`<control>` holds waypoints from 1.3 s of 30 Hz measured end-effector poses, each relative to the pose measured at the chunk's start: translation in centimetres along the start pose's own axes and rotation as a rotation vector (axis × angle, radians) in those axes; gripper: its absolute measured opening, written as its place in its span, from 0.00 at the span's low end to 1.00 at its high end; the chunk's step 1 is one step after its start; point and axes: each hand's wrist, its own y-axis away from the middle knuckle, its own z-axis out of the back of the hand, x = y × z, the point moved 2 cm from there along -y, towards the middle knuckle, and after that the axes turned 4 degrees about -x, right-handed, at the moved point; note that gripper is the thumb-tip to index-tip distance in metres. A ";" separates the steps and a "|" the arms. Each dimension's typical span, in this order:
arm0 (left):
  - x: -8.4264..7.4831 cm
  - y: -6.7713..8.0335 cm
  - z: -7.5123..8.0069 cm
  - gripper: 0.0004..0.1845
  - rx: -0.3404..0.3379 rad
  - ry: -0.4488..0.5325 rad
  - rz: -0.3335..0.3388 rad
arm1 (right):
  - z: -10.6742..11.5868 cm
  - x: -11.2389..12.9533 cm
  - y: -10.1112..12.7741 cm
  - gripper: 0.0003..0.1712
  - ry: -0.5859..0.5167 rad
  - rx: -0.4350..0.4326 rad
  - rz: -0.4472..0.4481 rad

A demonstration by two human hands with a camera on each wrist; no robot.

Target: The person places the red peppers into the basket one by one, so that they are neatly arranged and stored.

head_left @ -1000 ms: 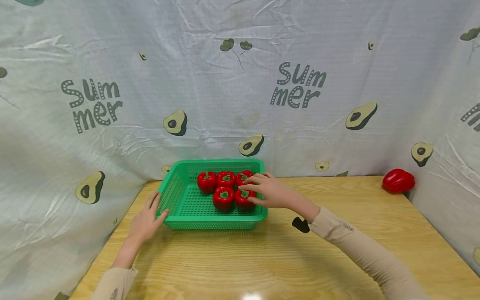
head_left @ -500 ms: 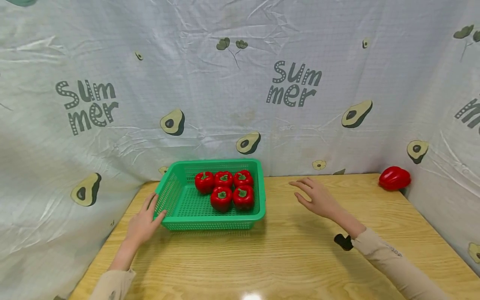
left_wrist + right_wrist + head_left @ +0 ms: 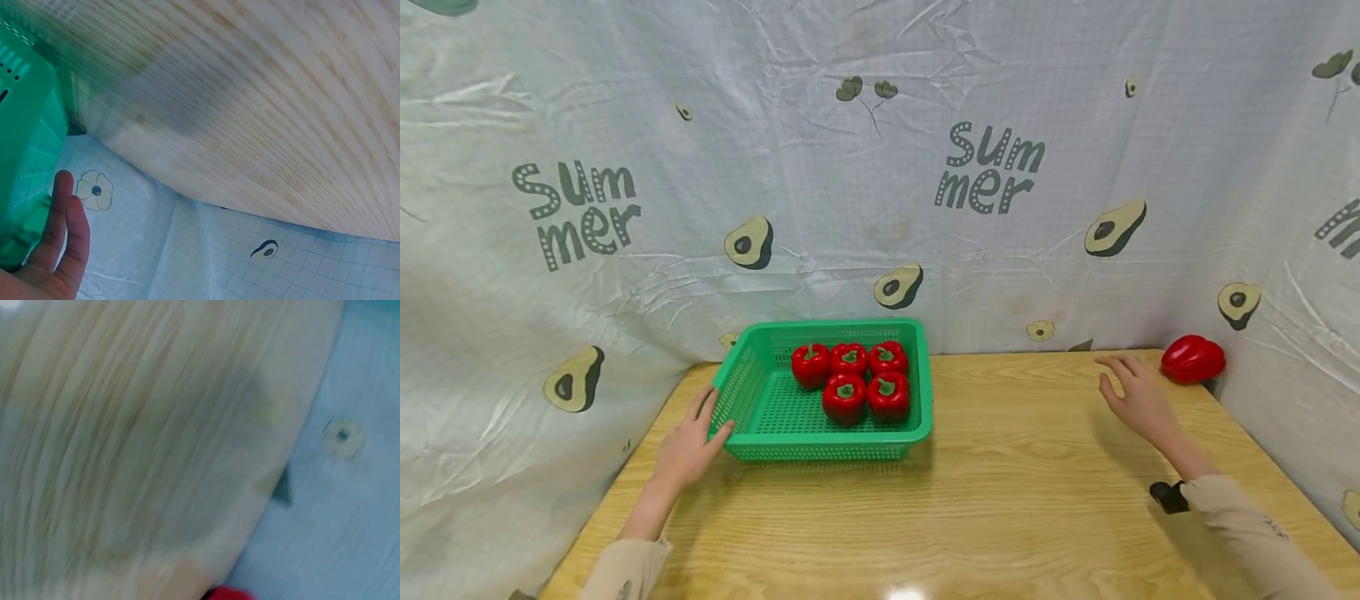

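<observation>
A green plastic basket [image 3: 816,448] sits on the table with several red bell peppers [image 3: 844,398] standing in its right part, stems up. At its front left corner is my left hand [image 3: 685,447], thumb by the front rim and fingers along the left side. Two of those fingers [image 3: 76,234] show nearly straight beside the basket wall in the left wrist view. Over the right side of the table, my right hand [image 3: 1142,407] has its fingers apart and nothing in them. Just beyond it lies a single red bell pepper [image 3: 1192,359] on its side.
The wooden table [image 3: 1000,483] ends at the back against a pale cloth [image 3: 820,150] printed with avocados and lettering. The cloth also hangs along both sides. A black strap piece [image 3: 1168,497] sits at my right wrist.
My right hand has left the peppers in the basket and swept right across the table, close to the lone bell pepper. The left hand has stayed at the basket corner.
</observation>
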 end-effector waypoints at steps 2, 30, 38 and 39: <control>0.1 0.0 -0.1 0.33 0.006 0.003 0.002 | 0.4 -2.0 0.7 0.15 0.040 -0.013 -0.032; 0.0 0.1 -0.1 0.33 -0.011 0.033 0.025 | 3.7 -13.5 1.9 0.34 0.211 0.534 -0.623; -0.1 0.1 -0.2 0.33 -0.010 0.028 0.024 | 3.9 -14.1 1.8 0.35 0.211 0.705 -0.585; -0.1 0.2 -0.2 0.33 -0.010 0.023 0.023 | 3.9 -14.0 1.8 0.34 0.219 0.720 -0.582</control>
